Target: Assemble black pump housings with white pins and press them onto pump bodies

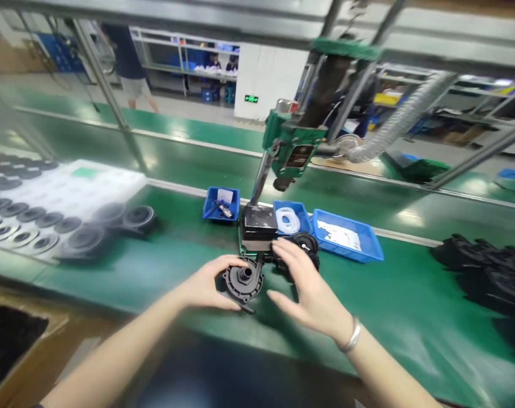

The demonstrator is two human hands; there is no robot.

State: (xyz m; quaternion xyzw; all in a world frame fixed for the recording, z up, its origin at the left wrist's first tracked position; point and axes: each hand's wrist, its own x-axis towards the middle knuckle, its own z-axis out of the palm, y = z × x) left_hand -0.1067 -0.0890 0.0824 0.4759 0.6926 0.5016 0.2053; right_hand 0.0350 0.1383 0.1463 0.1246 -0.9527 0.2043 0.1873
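Counting hands: two, the left hand (210,283) and the right hand (302,292), the latter wearing one silver bracelet (353,335).
Green bench press (294,148): one, standing beyond the hands.
Blue bins: three, side by side around the press.
Small left bin (235,200): small blue and metallic items plus a white slip.
Middle bin (302,211): white rings (288,220).
Wide right bin (371,242): white contents, too fine to tell apart.
White sheet (123,184): rows of dark discs (49,220), too blurred to count.
Round black housing (243,279): one, spout upward, clamped at its rim between left thumb and fingers.
Right grip: thumb and fingers apart, the housing just to their left; contact with the black assembly (306,243) beyond is unclear.
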